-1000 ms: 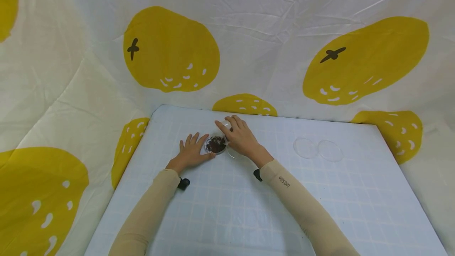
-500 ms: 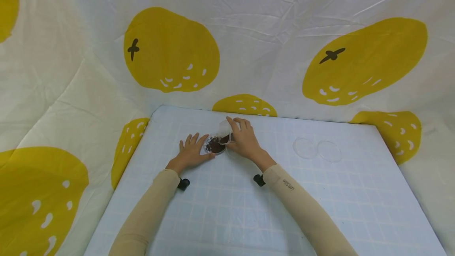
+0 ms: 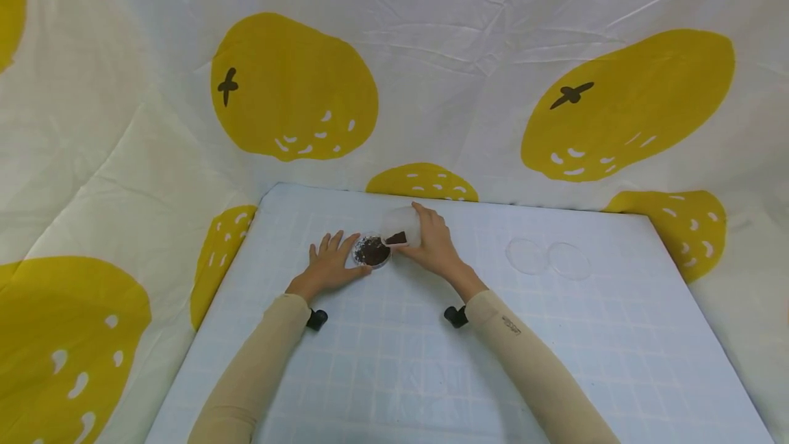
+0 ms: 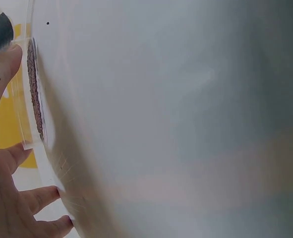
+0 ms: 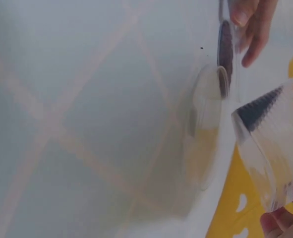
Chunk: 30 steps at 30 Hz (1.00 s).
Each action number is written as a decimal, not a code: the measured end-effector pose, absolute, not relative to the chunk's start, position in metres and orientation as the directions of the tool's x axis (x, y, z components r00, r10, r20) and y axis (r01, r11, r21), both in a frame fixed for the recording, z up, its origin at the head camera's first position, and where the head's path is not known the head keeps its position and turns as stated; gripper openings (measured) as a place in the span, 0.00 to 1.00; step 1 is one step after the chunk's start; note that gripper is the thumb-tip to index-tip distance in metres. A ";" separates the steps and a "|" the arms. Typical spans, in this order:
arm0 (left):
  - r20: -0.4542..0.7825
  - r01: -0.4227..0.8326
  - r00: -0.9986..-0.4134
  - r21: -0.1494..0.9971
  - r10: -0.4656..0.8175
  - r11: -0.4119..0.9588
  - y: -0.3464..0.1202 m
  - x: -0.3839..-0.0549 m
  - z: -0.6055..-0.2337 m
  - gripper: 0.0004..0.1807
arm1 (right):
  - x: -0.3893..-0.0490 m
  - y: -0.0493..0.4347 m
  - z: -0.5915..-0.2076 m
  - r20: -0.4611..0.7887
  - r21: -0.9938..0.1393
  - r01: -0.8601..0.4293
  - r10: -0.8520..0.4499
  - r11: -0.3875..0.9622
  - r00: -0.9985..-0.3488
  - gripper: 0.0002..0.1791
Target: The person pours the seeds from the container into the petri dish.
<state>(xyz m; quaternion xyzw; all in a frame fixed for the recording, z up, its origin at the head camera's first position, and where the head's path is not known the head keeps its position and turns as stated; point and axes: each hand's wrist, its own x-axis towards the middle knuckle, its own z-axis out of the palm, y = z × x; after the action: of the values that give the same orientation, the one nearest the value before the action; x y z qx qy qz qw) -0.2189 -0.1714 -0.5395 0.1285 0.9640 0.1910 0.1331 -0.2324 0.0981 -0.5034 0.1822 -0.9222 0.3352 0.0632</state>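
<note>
Moved clear, ribbed-plastic cup [image 3: 399, 223] rightward, gripping with right hand [image 3: 434, 242]; pinching clear, round plastic dish [image 4: 23, 106] with left hand [image 3: 329, 266].

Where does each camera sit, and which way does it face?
Head: on the head, facing forward and down at the table; left hand, right hand and both sleeves show.
Left wrist: on that wrist, facing the table, dish at far left; left hand shows.
Right wrist: on that wrist, facing the table and tilted cup; parts of both hands show.
Head and right wrist share cup, dish and both hands.

The clear cup [image 3: 403, 219] shifted rightward (seemingly turned).
</note>
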 end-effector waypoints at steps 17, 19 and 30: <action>-0.218 0.188 -0.930 0.408 0.296 0.893 -0.172 -0.217 -0.538 0.53 | -0.226 0.121 -0.506 0.182 -0.731 -0.295 -0.241 0.615 -0.953 0.58; -0.216 0.190 -0.930 0.411 0.298 0.892 -0.172 -0.216 -0.536 0.53 | -0.225 0.124 -0.506 0.171 -0.750 -0.281 -0.235 0.599 -0.957 0.59; -0.225 0.189 -0.928 0.406 0.298 0.894 -0.171 -0.217 -0.536 0.53 | -0.220 0.140 -0.507 0.120 -0.835 -0.217 -0.216 0.506 -0.969 0.61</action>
<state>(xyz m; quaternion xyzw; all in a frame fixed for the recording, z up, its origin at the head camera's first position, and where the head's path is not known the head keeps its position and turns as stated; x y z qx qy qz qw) -0.2174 -0.1715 -0.5362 0.1266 0.9627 0.1923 0.1419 -0.2201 0.1398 -0.5069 0.1247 -0.8678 0.4810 0.0002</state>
